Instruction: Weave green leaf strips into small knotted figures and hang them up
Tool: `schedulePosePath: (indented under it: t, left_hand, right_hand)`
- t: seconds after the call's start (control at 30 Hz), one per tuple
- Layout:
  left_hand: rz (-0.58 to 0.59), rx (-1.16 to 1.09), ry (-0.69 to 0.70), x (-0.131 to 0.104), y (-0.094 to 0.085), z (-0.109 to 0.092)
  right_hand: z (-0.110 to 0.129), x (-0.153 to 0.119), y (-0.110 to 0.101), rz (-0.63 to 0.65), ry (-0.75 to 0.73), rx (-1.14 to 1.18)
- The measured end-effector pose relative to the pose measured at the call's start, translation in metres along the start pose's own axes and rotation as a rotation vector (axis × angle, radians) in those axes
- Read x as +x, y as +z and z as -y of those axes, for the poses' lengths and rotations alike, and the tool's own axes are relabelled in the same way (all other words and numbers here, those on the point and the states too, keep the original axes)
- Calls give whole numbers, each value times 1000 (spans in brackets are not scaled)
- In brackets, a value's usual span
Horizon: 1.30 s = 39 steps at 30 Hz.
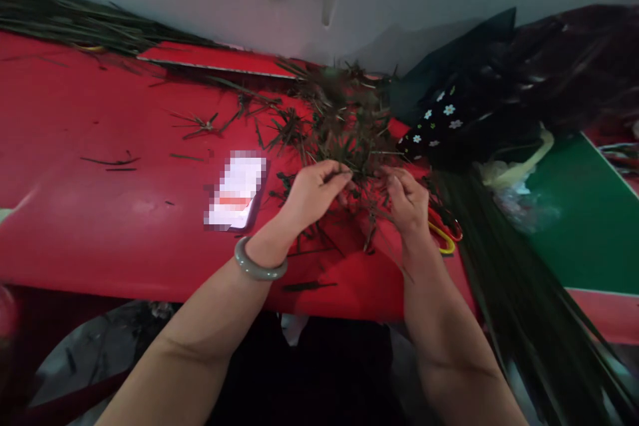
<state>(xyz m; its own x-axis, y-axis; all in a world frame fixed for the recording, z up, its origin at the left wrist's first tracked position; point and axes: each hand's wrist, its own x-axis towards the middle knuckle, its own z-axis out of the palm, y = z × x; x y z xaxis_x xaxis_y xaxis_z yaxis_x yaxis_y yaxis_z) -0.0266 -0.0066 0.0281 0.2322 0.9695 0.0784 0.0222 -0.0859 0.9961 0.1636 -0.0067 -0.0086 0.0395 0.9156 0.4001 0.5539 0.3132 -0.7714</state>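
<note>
My left hand [322,190], with a grey-green bangle [259,266] on its wrist, is closed in a pinch on thin green strips in front of the pile. My right hand [407,196] is also pinched, a little to the right, and a thin strip runs down below it; its fingertips are blurred. Behind and between both hands lies a heap of dark green knotted leaf pieces [344,123] on the red tabletop [124,213]. Red and yellow scissor handles [444,236] lie just right of my right wrist.
A lit phone [237,190] lies left of my left hand. Long leaf strips [509,279] hang over the right front edge beside a green board [594,226]. A dark plastic bag [564,73] stands behind them. More long leaves [64,16] line the back wall.
</note>
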Motion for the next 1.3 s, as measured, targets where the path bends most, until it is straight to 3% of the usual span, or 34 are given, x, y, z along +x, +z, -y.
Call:
schedulePosePath:
  t: [0.13,0.3,0.47,0.57,0.87,1.03,1.17,1.3]
  left_hand:
    - [-179,4,39,3,-17,-5]
    - [-338,44,138,3,-32,-5]
    - [-519,76,232,4,-43,-5]
    - [-588,64,245,5,-45,-4]
    - [-568,35,256,4,-43,-6]
    - [-560,54,232,4,-38,-6]
    - [-545,93,202,5,-35,-2]
    - [-499,101,188,5,-31,-1]
  right_hand:
    - [-12,16,-3,16,36,-151]
    - [7,37,7,458,-161,-538]
    - [22,56,30,627,-239,-744]
    - [13,76,31,578,-191,-701]
    - [-13,156,2,89,-11,-311]
    - [-7,188,13,-117,-13,-218]
    - [-2,197,26,74,-57,-206]
    - [-11,187,16,254,-142,-234]
